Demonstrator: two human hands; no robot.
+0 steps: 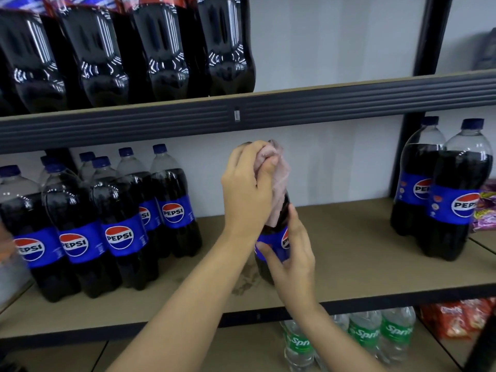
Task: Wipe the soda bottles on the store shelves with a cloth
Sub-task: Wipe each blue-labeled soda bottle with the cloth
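Here the left hand [248, 194] has its grip clenched round a bunched pale pink cloth [276, 181], pressing it over the cap and neck of a dark plastic cola bottle with a blue label [273, 253]. The right hand [291, 253] grasps that bottle lower down, fingers curled round the label band just beneath the cloth. The bottle stands, or is held just above, the tan board of the middle shelf [349, 251]; its base is hidden behind the right wrist, so I cannot tell which.

To the left of the grip, well apart, a cluster of matching cola bottles [102, 224] stands packed together. To the right, further off, two larger cola bottles [440, 200] stand side by side. Above the grip runs the dark edge of the upper shelf [236, 114].

The risks, as I judge them: the left hand is close under that upper edge, so an upward stroke could knock knuckles against it. A hard twist at the cap might loosen it. If the lower grip slackens, the bottle could tip on the shelf board.
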